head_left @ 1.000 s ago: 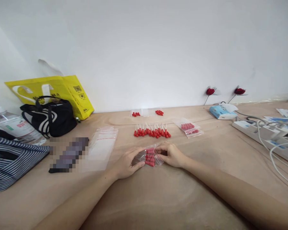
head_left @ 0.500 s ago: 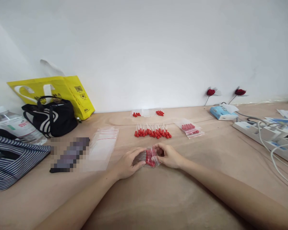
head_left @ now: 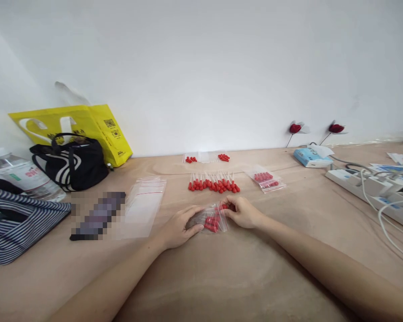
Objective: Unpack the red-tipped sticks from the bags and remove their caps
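Note:
In the middle of the table lies a clear zip bag (head_left: pixel 201 218) with several red-headed sticks (head_left: pixel 212 222) inside. My left hand (head_left: pixel 183 226) is closed on the bag's left end, thumb in front and fingers behind. At the bag's mouth on the right, my right hand (head_left: pixel 243 212) pinches a red-headed stick (head_left: pixel 223 206), partly hidden by the fingers and the plastic. Just beyond the hands, a row of loose red-headed sticks (head_left: pixel 213 184) lies with the pale stems pointing away.
To the right of the row lies a filled zip bag (head_left: pixel 265 179); smaller bags with red pieces (head_left: pixel 224 158) lie by the wall. Flat clear bags (head_left: pixel 146 208) are at left, near a yellow bag (head_left: pixel 100 134) and black pouch (head_left: pixel 83 165). A power strip (head_left: pixel 386 197) stands right.
My right hand has shifted slightly right and up from the bag's mouth, and a red head now shows at its fingertips. The left hand stays in place on the bag.

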The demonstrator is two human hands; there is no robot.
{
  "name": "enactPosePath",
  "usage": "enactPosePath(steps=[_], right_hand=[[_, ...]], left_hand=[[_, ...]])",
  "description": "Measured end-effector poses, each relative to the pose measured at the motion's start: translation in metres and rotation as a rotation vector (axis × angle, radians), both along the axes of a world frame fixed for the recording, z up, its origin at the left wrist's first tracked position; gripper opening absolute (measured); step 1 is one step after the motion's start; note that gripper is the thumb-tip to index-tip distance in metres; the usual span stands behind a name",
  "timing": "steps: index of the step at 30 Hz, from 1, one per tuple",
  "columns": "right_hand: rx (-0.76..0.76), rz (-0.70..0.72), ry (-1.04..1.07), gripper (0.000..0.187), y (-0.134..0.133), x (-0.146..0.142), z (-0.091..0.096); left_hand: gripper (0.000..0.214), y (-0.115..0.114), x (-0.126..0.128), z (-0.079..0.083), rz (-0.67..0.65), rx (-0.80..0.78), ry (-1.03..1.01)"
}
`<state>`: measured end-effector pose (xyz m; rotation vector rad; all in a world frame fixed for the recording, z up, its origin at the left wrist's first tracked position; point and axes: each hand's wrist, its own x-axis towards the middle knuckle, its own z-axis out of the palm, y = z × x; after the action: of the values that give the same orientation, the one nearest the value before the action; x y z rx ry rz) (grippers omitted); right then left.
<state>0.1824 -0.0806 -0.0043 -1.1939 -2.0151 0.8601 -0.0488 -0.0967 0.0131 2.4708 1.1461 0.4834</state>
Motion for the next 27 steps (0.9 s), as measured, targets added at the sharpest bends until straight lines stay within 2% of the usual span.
enactPosePath(steps=[3, 7, 9, 13, 15, 18, 21, 24, 27], right_hand=[[-0.068, -0.017, 0.076, 0.014, 0.003, 0.015, 0.000], [-0.245, -0.030, 0.339, 0.029, 0.009, 0.045, 0.007], [-0.238, -0.056, 0.385, 0.032, 0.015, 0.067, 0.014], [-0.156, -0.199, 0.433, 0.030, 0.028, 0.112, 0.025], [-0.064, -0.304, 0.466, 0.029, 0.034, 0.125, 0.024], [0.120, -0.443, 0.445, 0.027, 0.041, 0.123, 0.015], [0.370, -0.543, 0.210, 0.023, 0.045, 0.105, 0.001], [0.620, -0.501, -0.079, 0.018, 0.049, 0.088, -0.012], [0.715, -0.379, -0.240, 0.020, 0.054, 0.080, -0.021]], left_hand=[[0.041, 0.000, -0.001, 0.001, 0.001, -0.004, 0.018], [0.041, 0.001, -0.002, 0.000, -0.001, 0.007, 0.016], [0.041, 0.001, -0.003, 0.000, -0.001, 0.012, 0.012], [0.039, 0.001, -0.002, 0.001, -0.016, 0.017, 0.012], [0.039, 0.001, -0.002, 0.001, -0.020, 0.026, 0.016], [0.039, 0.001, -0.003, 0.000, -0.022, 0.034, 0.014], [0.040, 0.001, -0.003, 0.000, -0.017, 0.014, 0.027], [0.041, 0.001, -0.004, 0.000, -0.013, -0.011, 0.044], [0.041, 0.001, -0.004, -0.001, -0.018, -0.015, 0.036]])
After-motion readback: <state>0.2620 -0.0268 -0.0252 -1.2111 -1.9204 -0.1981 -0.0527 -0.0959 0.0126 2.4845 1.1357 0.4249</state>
